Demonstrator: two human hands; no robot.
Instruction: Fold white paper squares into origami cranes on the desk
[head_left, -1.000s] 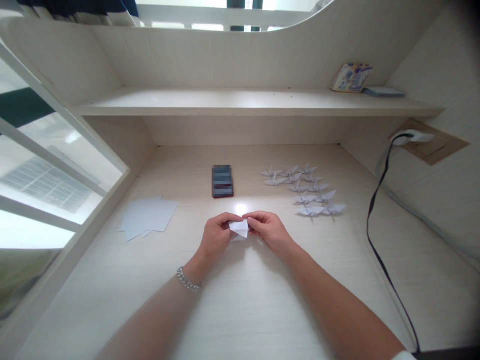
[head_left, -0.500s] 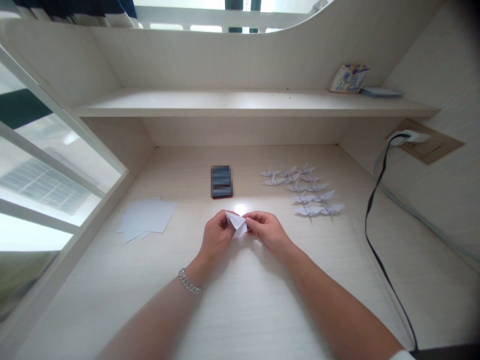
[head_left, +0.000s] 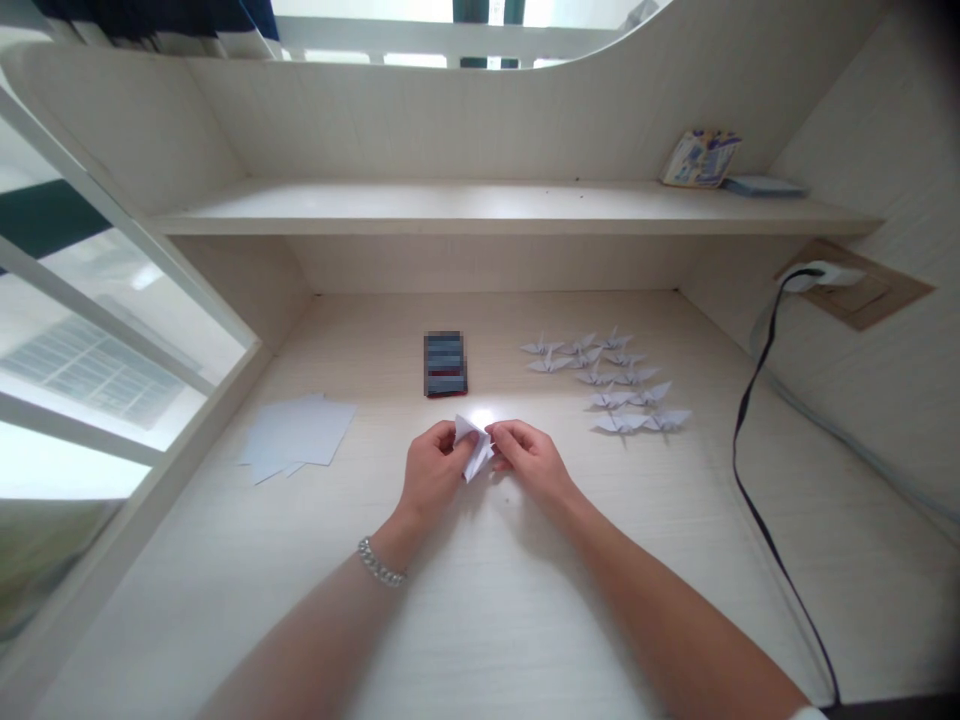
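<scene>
A small, partly folded piece of white paper (head_left: 474, 447) is pinched between both of my hands just above the desk (head_left: 487, 600). My left hand (head_left: 431, 470), with a silver bracelet at the wrist, grips its left side with curled fingers. My right hand (head_left: 529, 458) pinches its right side. Several finished white paper cranes (head_left: 611, 380) lie in rows to the right of my hands. A stack of flat white paper sheets (head_left: 296, 435) lies to the left.
A dark phone (head_left: 445, 364) lies flat behind my hands. A black cable (head_left: 750, 440) runs from a wall socket (head_left: 821, 275) down the desk's right side. A shelf (head_left: 487, 205) above holds a small printed packet (head_left: 701, 157). A window is on the left.
The folded paper has been turned between my fingers, from lying flat and wide to standing more upright and narrow. Both hands stay in the same spot.
</scene>
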